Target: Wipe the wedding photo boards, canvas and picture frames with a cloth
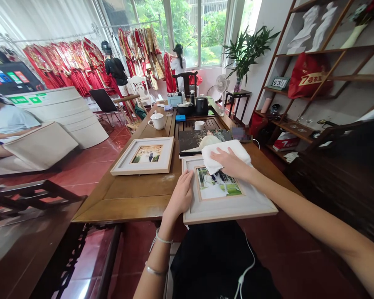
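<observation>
A white-framed photo (237, 205) lies at the near edge of the wooden table (137, 195), partly overhanging it. My left hand (180, 195) rests on the frame's left border, fingers together, holding it steady. My right hand (232, 162) presses flat on a folded white cloth (226, 149) that lies on the frame's top edge and glass. A second white-framed photo (145, 155) lies to the left. A dark photo print (195, 140) sits just behind the cloth.
Farther back stand a white cup (157, 120), a small white bowl (200, 124), a dark kettle (202, 104) and a tea tray. Dark wooden chairs flank me. Shelves stand at right. Two people work at racks of red garments; another person sits at left.
</observation>
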`<state>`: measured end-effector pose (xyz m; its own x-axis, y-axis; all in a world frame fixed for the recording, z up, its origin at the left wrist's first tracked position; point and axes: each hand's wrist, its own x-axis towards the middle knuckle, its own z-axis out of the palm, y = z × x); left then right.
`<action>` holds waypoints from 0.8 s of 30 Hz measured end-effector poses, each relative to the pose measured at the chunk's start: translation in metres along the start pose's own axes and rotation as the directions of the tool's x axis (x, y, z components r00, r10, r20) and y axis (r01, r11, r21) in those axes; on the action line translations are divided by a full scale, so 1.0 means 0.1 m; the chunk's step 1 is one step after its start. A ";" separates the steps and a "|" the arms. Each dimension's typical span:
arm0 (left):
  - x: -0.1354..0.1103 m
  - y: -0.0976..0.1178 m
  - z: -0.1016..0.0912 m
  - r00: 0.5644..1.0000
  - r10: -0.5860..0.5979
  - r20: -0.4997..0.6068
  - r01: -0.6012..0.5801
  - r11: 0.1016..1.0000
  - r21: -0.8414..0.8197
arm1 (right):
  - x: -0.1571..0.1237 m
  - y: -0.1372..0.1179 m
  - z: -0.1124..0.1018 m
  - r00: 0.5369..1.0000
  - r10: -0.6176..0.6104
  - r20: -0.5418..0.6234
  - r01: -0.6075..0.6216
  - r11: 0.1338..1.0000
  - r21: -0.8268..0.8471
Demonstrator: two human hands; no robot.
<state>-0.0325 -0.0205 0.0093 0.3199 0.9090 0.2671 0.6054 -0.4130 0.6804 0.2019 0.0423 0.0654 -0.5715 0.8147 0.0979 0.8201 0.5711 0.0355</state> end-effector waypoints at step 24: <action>0.02 -0.02 0.04 0.999 -0.008 -0.036 0.008 1.000 0.011 | -0.97 -0.54 -0.47 0.918 -0.331 0.217 0.148 0.795 0.589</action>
<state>-0.0304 -0.0181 0.0054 0.2888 0.9136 0.2861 0.6161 -0.4061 0.6749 0.2144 -0.0723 0.1008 -0.8024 0.5807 -0.1374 0.5514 0.6335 -0.5429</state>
